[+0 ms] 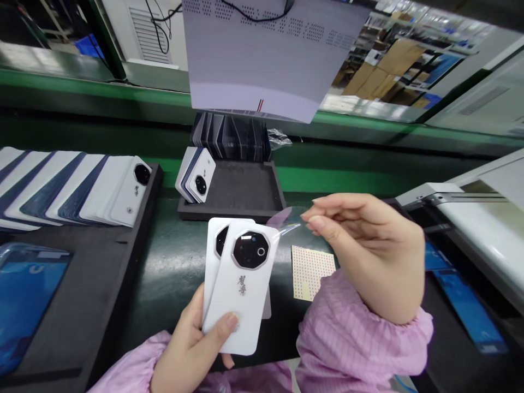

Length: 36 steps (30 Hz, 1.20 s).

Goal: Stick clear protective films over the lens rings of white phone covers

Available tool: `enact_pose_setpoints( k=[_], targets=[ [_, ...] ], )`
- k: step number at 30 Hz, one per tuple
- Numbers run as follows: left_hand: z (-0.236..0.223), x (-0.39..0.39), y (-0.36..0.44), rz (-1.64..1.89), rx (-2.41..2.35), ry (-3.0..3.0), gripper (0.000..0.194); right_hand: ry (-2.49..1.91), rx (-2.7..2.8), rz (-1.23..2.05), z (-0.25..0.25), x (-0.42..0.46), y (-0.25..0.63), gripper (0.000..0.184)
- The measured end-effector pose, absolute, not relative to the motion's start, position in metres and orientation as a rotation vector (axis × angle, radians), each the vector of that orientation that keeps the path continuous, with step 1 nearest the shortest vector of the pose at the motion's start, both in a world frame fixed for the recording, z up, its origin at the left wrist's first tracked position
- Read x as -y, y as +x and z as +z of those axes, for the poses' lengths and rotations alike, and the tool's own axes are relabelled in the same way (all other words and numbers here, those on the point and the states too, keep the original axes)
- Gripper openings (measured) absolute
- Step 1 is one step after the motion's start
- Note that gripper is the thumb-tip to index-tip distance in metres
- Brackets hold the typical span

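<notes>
My left hand [196, 338] grips two white phone back covers, fanned one over the other, with the thumb on the front one. That front phone back cover [241, 300] has a black octagonal camera area and dark lettering. The rear phone back cover [213, 240] shows along its left side and top. My right hand [364, 245] pinches a clear plastic film [289, 229] between thumb and fingertips. The film stretches from the pinch to the front cover's upper right corner, where it seems still attached. Under my right wrist lies a yellow sheet of small red stickers [311, 267].
A black tray [245, 210] ahead holds a few white covers [200, 174], with a row of dark panels behind. On the left, another tray [118, 284] carries a row of white covers [118, 196] and blue-filmed panels [33, 295]. More blue panels [470, 311] lie at right beside a machine [483, 191].
</notes>
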<state>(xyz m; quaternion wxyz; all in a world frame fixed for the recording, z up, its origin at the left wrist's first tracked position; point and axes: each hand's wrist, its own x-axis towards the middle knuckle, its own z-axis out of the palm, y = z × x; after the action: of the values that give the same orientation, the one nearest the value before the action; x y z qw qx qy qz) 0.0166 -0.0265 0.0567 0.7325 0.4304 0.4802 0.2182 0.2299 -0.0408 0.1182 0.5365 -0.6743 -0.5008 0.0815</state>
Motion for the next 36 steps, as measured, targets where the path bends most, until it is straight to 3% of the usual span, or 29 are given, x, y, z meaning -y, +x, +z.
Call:
enact_pose_setpoints(
  k=[13,36],
  targets=[
    [0.056,0.027,0.017,0.483,-1.086,0.956,0.047,-1.594,1.193,0.165,0.120,0.042,0.230,0.013],
    [0.055,0.027,0.017,0.487,-1.081,0.971,0.044,-1.552,1.749,0.316,0.114,0.026,0.215,0.012]
  ],
)
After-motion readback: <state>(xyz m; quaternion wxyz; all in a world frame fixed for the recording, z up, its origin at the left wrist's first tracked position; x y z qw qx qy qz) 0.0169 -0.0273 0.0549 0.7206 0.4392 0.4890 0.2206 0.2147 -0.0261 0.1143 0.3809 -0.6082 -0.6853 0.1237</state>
